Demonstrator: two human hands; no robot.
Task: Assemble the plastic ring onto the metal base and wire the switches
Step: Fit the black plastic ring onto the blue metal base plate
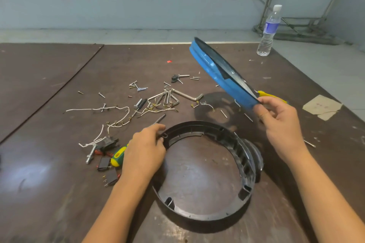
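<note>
Now, from the head view, the plastic ring (197, 217) lies flat on the brown surface (49, 163), close to its near edge and about midway along it. The left hand (146, 150) sits on the ring's left rim with its fingers curled over the wall, apparently gripping it, though the angle hides how firmly. The right hand (280, 122) holds the metal base (215, 73), a disc wrapped in blue film. It pinches the disc's lower edge between thumb and fingers and holds it steeply tilted in the air, toward the right edge and apart from the ring.

Just left of the ring lie a green-and-yellow screwdriver (118, 156), black switches (103, 163) and white wires (116, 118). Hex keys (171, 96) and loose screws (136, 86) are scattered around the middle. A water bottle (269, 29) stands upright at the far right corner.
</note>
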